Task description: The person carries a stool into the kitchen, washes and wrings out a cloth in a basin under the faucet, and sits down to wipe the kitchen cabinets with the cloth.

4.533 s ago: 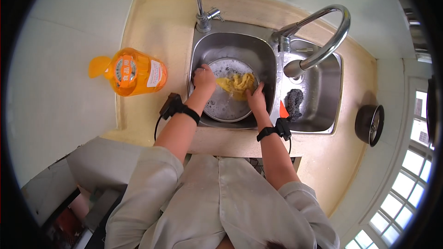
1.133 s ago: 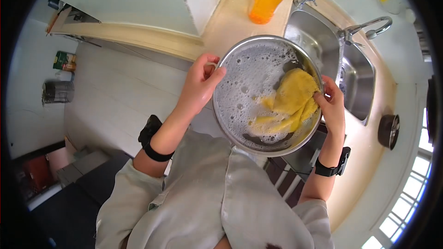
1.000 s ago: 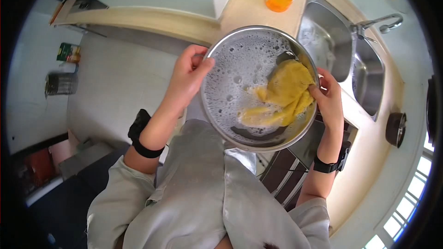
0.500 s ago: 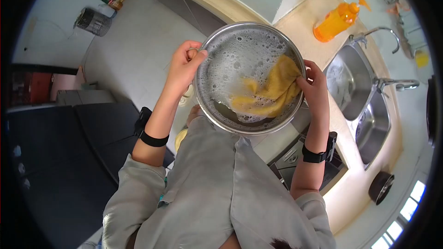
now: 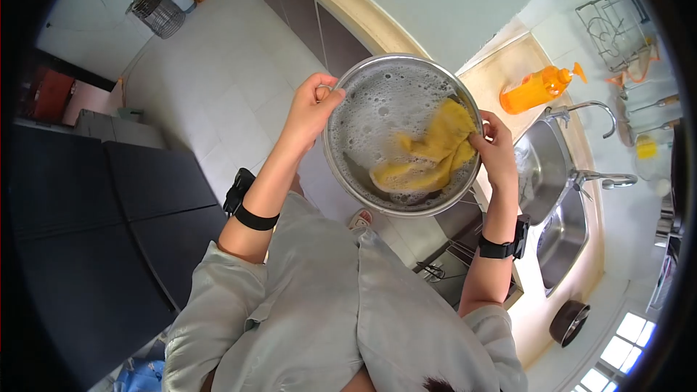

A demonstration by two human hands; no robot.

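A round steel basin (image 5: 348, 174) of soapy, bubbly water hangs in front of me, held between both hands. On its left rim, my left hand (image 5: 312, 109) is closed, with the thumb over the edge. My right hand (image 5: 496, 149) grips the opposite rim, its thumb inside pressing a corner of a yellow cloth (image 5: 435, 141). The cloth lies crumpled in the right side of the basin, partly under the suds. The fingers under the rim are partly hidden.
To the right, a counter holds an orange pump bottle (image 5: 537, 89) and a double steel sink (image 5: 541, 167) with two taps (image 5: 606, 180). A dark pot (image 5: 568, 323) sits farther along. Dark cabinets (image 5: 65, 196) stand at left; a wire bin (image 5: 157, 12) is on the floor beyond.
The basin, still in both hands, has shifted slightly right and down in view. My viewpoint has turned, so the sink and floor appear at a different angle. The cloth stays under my right thumb.
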